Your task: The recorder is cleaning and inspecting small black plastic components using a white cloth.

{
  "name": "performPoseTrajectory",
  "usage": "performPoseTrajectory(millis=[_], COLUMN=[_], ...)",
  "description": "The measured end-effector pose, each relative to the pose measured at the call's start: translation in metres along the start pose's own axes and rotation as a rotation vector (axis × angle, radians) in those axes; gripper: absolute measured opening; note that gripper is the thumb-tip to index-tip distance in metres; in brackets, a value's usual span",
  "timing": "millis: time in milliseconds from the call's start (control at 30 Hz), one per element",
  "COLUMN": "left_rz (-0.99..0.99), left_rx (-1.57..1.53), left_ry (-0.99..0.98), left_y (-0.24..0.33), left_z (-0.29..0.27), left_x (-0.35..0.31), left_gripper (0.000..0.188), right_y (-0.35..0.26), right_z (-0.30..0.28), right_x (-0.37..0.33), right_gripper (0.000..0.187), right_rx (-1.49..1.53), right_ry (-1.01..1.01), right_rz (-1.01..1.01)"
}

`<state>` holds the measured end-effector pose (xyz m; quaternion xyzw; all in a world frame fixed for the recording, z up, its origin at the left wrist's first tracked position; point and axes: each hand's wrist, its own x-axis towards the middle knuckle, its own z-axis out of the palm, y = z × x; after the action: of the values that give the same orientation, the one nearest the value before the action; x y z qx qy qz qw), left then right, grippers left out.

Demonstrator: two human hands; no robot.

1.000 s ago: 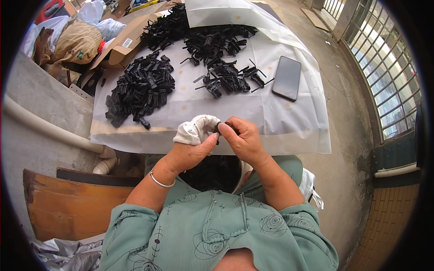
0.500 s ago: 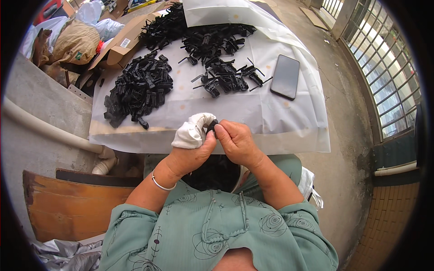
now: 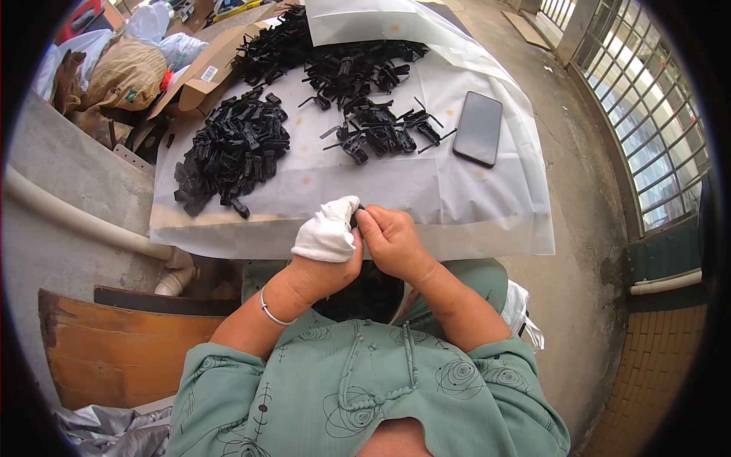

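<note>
My left hand, its fingers covered by a white cloth, is closed around a small black plastic part just off the table's near edge. Thumb and fingers of my right hand pinch the same part from the other side. Most of it is hidden between the two hands, so its shape cannot be made out. A heap of black plastic parts lies on the table's left. Farther right are clusters of black parts with thin prongs.
A white sheet covers the table. A dark phone lies at the right. Below my hands, a container with dark contents sits between my legs. An open cardboard box and bags crowd the far left.
My left hand has rolled over, so the white cloth now hides more of the black part. Both hands remain together in nearly the same place.
</note>
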<state>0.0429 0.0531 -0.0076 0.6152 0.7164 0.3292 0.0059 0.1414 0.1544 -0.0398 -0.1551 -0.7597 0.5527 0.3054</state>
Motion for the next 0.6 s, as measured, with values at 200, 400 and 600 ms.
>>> performPoseTrajectory(millis=[200,400,600], left_rz=[-0.045,-0.514,-0.489], left_rx=[-0.106,-1.052,-1.042], left_ry=[0.183,0.074,0.049], left_y=[-0.014,-0.023,-0.022], left_z=[0.015,-0.007,-0.012], left_x=[-0.005,-0.002,-0.001], left_gripper=[0.031,0.027,0.028], right_y=[0.001,-0.010,0.010], right_z=[0.011,-0.014,-0.012], right_x=[0.008,0.009,0.008], right_gripper=[0.023,0.011,0.015], right_rx=[-0.024,-0.233,-0.147], right_ry=[0.040,-0.176,-0.024], right_rz=[-0.021,0.071,-0.332])
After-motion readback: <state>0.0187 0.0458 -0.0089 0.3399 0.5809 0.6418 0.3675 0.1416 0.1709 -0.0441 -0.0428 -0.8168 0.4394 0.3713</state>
